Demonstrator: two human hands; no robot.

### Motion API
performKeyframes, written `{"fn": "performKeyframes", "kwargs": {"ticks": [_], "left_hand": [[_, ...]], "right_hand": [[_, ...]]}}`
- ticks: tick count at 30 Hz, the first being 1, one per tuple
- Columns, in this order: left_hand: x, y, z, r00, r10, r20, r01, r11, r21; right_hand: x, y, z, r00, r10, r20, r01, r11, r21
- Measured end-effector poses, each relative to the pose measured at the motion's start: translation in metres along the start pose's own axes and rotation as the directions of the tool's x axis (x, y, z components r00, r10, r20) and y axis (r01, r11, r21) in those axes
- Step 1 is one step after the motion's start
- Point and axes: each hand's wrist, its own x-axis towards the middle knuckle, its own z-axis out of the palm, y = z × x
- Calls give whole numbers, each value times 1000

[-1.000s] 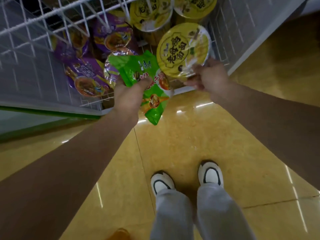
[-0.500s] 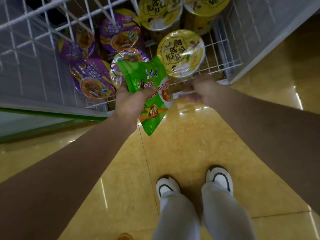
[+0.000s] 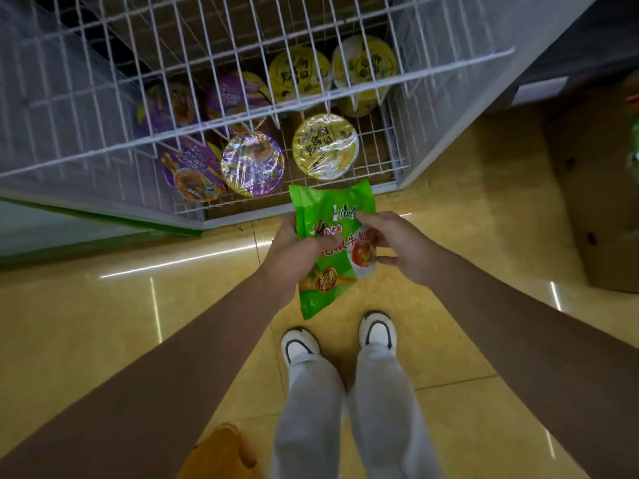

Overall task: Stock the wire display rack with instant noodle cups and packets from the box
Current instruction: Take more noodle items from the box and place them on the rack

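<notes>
Head view shows the green noodle packet held in front of the wire display rack, just short of its low front edge and above the tiled floor. The left hand grips the packet's left side, thumb laid across its printed face, while the right hand pinches its right edge between thumb and fingertips. Both hands on one light packet suggests it is being squared up before it goes in. The packet's long axis runs from near the person up toward the rack, tilted slightly; its top seam points at the rack, the bottom end hangs down toward the white shoes. The printed face looks up at the camera.

Inside the rack's lowest tier, a yellow noodle cup sits closest to the packet, lid up, with a purple noodle cup beside it, to the left. More cups lie farther back under the upper wire shelf. A cardboard box stands to the right of the rack.
</notes>
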Motion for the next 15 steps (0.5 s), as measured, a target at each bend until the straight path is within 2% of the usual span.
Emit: {"fn": "performKeyframes", "kwargs": {"ticks": [3, 9, 15], "left_hand": [[-23, 19, -11, 997, -14, 73, 13, 1000, 13], [-67, 66, -54, 984, -34, 175, 34, 999, 4], [-100, 108, -96, 990, -6, 140, 6, 1000, -2]], "right_hand": [[-34, -16, -4, 1000, -9, 10, 9, 1000, -2], [-91, -54, 1, 983, -104, 150, 95, 993, 69], [-127, -97, 18, 957, -209, 203, 215, 977, -8]]}}
